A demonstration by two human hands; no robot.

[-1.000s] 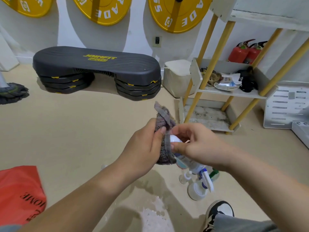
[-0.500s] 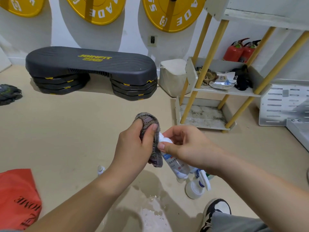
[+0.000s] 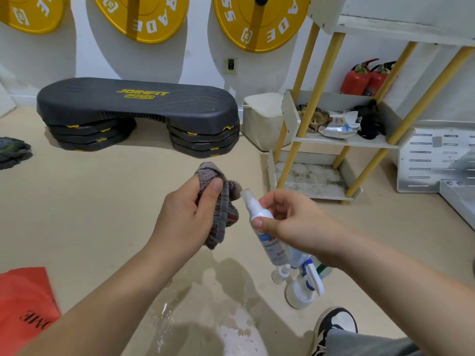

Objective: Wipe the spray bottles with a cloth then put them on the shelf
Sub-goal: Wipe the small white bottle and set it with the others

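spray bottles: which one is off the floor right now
The small white spray bottle pinched in the right hand, tilted beside the grey cloth; the other bottles stand on the floor.

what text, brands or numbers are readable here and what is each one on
"JOINFIT PRO": yellow print on the black step platform.
"55" and "ADE", seen upside down: right yellow weight plate.
"ADE", upside down: middle yellow weight plate.
"OME", partly cut off, upside down: red bag.
Label on the spray bottle held in the right hand: too small and blurred to read.
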